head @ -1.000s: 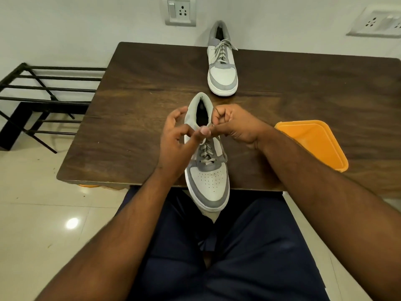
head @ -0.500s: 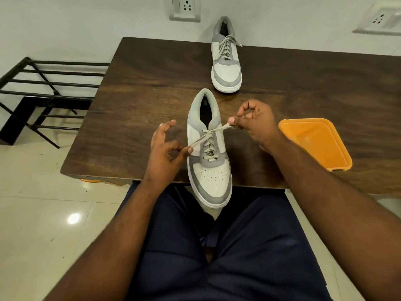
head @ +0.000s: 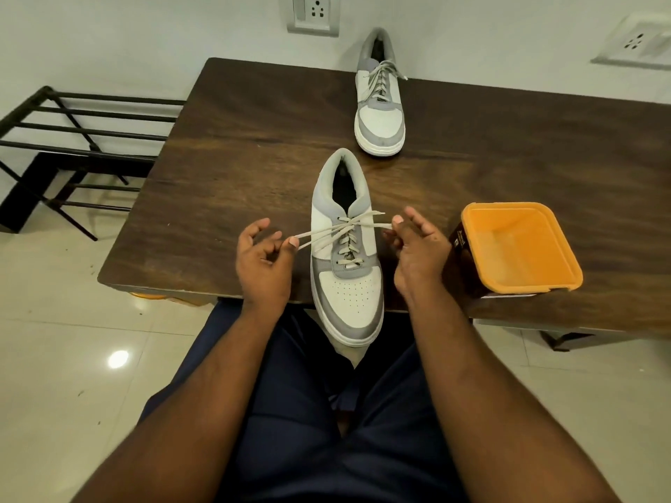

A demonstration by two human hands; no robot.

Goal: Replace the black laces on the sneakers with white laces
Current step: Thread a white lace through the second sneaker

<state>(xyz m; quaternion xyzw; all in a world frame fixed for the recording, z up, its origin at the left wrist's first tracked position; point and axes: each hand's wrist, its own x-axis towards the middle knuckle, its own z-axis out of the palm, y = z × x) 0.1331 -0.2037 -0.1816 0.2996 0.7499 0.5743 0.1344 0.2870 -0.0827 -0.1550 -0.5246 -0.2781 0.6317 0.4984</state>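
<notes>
A white and grey sneaker (head: 348,292) lies at the table's near edge, toe hanging over toward me, laced with a whitish lace (head: 346,230). My left hand (head: 263,263) pinches one lace end out to the shoe's left. My right hand (head: 417,248) pinches the other side of the lace just right of the shoe, and a loose lace tip sticks out above its fingers. A second white and grey sneaker (head: 379,114), laced with a pale lace, stands at the table's far edge against the wall.
The dark wooden table (head: 236,157) holds an orange-rimmed container (head: 519,248) right of my right hand. A black metal rack (head: 72,139) stands on the tiled floor to the left. Wall sockets sit above the table.
Both hands were together over the shoe's tongue, then drew apart sideways, pulling the lace ends out to each side. The right hand has since come lower and closer to the shoe.
</notes>
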